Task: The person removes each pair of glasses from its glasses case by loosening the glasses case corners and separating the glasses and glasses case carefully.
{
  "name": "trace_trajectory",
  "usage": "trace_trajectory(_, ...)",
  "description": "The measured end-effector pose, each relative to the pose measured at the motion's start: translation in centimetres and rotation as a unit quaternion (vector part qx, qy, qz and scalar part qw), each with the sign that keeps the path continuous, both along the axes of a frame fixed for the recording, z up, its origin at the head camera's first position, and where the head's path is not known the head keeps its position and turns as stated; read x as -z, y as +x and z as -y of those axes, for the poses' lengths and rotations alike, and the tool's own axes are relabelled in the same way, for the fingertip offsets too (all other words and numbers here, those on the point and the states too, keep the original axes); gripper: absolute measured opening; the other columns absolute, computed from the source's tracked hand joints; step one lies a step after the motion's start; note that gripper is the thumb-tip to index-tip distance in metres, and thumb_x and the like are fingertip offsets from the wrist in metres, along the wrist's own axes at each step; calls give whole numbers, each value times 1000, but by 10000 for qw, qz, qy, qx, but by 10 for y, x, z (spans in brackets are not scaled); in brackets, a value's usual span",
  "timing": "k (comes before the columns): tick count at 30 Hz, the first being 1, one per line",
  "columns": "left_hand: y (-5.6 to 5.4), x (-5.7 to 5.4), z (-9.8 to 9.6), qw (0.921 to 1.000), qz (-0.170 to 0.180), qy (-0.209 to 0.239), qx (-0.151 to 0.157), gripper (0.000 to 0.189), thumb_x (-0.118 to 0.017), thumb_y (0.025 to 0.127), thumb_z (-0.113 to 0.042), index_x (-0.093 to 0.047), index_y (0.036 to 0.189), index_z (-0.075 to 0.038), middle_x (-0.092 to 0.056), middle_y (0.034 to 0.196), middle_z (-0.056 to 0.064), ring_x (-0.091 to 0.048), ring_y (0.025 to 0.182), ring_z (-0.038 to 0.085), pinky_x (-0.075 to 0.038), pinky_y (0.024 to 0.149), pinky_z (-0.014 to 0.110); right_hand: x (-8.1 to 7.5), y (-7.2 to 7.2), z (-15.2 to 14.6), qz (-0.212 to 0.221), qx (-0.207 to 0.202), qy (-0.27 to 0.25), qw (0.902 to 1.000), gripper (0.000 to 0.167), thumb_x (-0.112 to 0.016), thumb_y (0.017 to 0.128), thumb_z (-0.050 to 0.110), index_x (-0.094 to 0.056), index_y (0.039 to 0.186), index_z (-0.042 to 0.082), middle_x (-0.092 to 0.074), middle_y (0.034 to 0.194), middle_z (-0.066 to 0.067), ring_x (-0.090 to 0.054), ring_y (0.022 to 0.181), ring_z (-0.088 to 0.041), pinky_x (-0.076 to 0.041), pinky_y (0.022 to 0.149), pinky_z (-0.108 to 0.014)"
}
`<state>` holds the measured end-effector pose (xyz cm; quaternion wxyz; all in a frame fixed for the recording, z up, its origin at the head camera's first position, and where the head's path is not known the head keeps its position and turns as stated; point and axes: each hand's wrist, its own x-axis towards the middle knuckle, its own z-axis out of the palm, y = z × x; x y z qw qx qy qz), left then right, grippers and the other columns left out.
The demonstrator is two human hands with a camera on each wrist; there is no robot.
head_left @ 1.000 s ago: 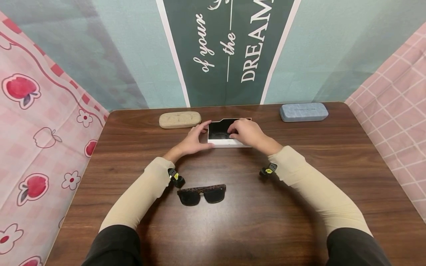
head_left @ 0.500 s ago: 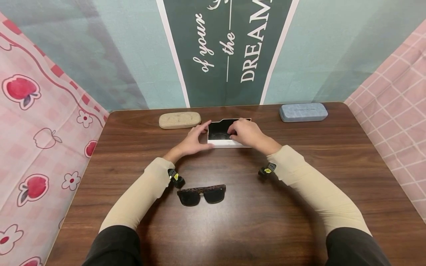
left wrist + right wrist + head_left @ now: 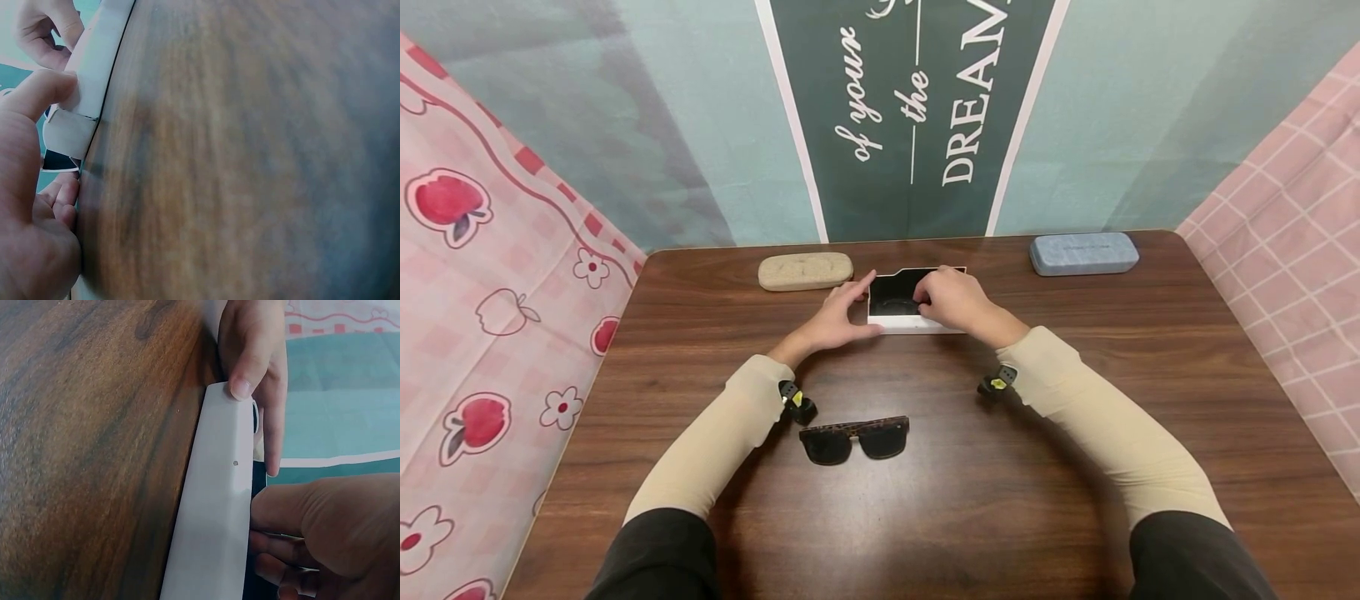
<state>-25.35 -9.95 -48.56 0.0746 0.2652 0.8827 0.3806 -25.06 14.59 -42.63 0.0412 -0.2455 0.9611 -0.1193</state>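
Beige case point(image 3: 805, 272) lies beyond left grip point(image 3: 832, 322), clamped on white box point(image 3: 906, 325); right grip point(image 3: 953, 298) unclear.

The left cream sleeve point(image 3: 711, 442) is plain and close-fitting. At its elbow end begins a left black sleeve point(image 3: 658, 554); at its wrist end sits a small black left camera point(image 3: 807, 410) with a yellow mark point(image 3: 797, 399). Past that end, the left hand point(image 3: 831, 321) is bare, its thumbnail point(image 3: 240, 388) short. Well right of the left cream sleeve are a matching right cream sleeve point(image 3: 1120, 425), right black sleeve point(image 3: 1195, 554) and black right camera point(image 3: 987, 388), likewise marked yellow.
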Motion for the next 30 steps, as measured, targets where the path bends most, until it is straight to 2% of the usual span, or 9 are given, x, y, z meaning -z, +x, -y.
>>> trace_trajectory(8,0,-1,1,10000,29,-40,-13,99,-83,86,-29,-24,163,-12,-45,151,15,-43,132,32,-26,115,52,-1,-1,2,72,93,-25,9999,15,-69,86,10,-80,96,9,-75,97,-7,-62,99,-28,-55,80,-50)
trace_trajectory(22,0,-4,1,9999,123,-5,-9,98,-83,86,-28,-24,163,-11,-46,150,16,-42,131,33,-27,115,53,-3,-2,4,-118,27,-47,9999,9,-69,83,7,-77,82,13,-71,83,-3,-58,87,-25,-53,69,-49)
trace_trajectory(30,0,-6,0,9999,122,36,1,98,-83,85,-27,-25,162,-10,-48,148,17,-43,130,33,-27,114,52,-8,-3,3,-36,48,-39,10000,9,-70,84,8,-78,87,12,-73,88,-5,-60,89,-27,-52,74,-50)
